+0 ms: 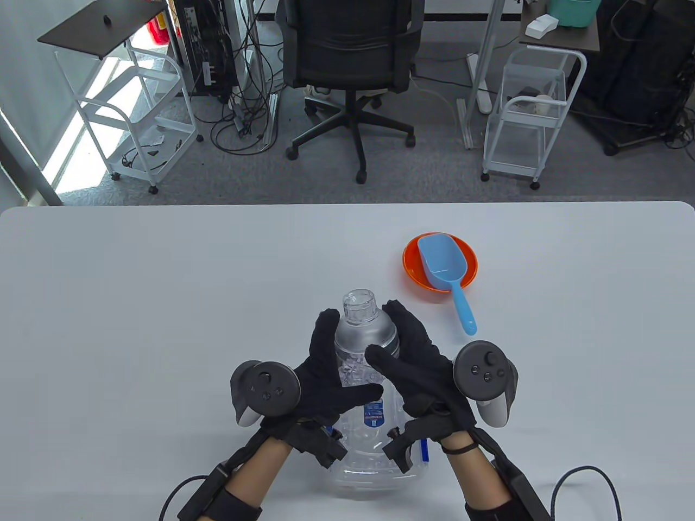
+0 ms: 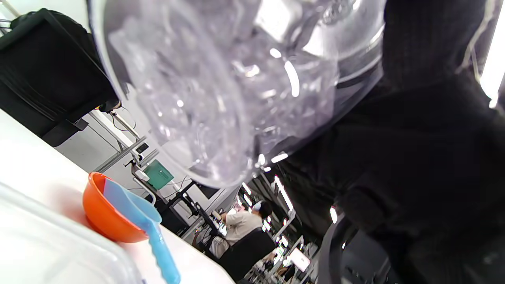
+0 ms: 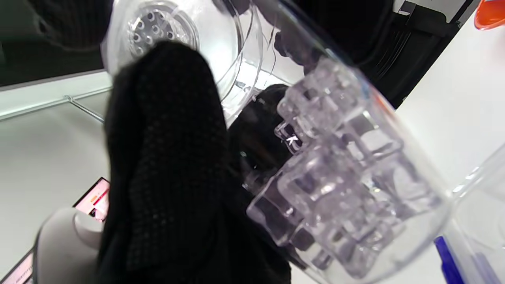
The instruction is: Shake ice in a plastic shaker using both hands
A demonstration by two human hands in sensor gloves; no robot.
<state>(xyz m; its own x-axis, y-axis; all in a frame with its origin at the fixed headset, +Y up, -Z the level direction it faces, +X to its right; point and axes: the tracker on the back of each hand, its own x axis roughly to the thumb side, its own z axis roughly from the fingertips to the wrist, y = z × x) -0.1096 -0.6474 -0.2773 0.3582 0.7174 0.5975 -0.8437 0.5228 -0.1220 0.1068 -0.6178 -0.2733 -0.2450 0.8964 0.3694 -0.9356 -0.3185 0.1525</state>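
A clear plastic shaker (image 1: pixel 365 339) with a clear cap (image 1: pixel 358 305) is held between both hands above the table, tilted. Ice cubes (image 1: pixel 355 374) show through its wall. My left hand (image 1: pixel 339 361) grips its left side, fingers up the body and thumb across the front. My right hand (image 1: pixel 386 332) grips its right side near the shoulder. The left wrist view shows the shaker (image 2: pixel 221 86) close up against the black glove (image 2: pixel 414 138). The right wrist view shows the ice (image 3: pixel 335 177) and the strainer top (image 3: pixel 158 27) beside the glove (image 3: pixel 165 157).
An orange bowl (image 1: pixel 412 271) holding a blue scoop (image 1: pixel 440 260) stands to the right, beyond the hands. A clear plastic container (image 1: pixel 374 477) with a blue label sits on the white table (image 1: pixel 136 298) under the wrists. Bowl (image 2: pixel 106 221) and scoop (image 2: pixel 146 221) show in the left wrist view.
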